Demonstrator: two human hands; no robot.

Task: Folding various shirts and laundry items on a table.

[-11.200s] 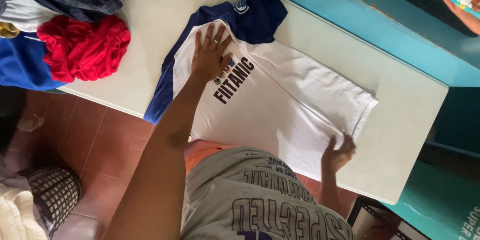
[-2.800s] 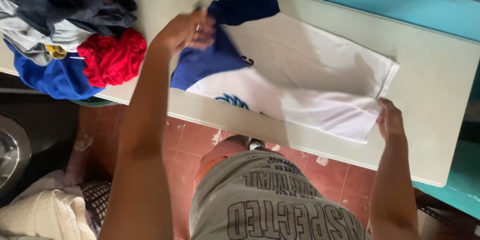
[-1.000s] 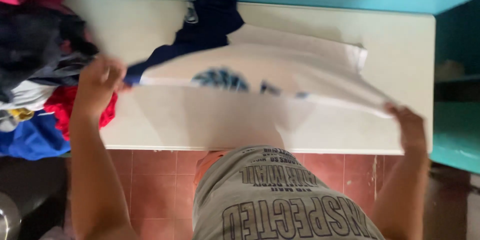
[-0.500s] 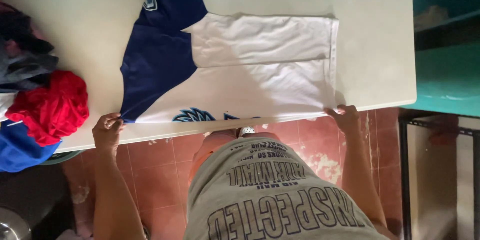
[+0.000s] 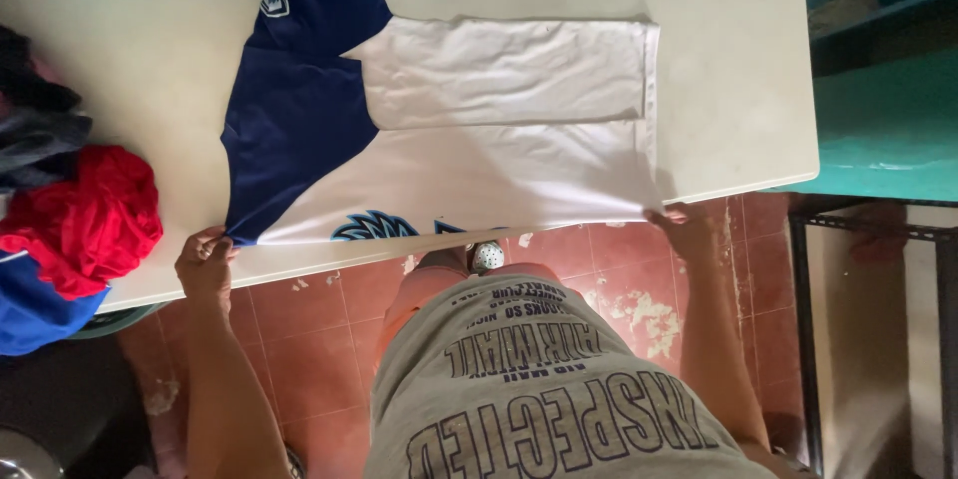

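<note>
Both the left hand (image 5: 205,264) and right hand (image 5: 687,228) pinch the shirt (image 5: 479,155) hem at the tabletop's (image 5: 728,60) near edge; an uneven pull could skew the fold.

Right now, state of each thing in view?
Shirt: flat on the table, far side folded over, near edge pinched at both corners.
Left hand: gripping the blue corner.
Right hand: gripping the white corner.
Table: holding the shirt and pile.
Clothes pile: heaped, unfolded, at the table's left end.
</note>
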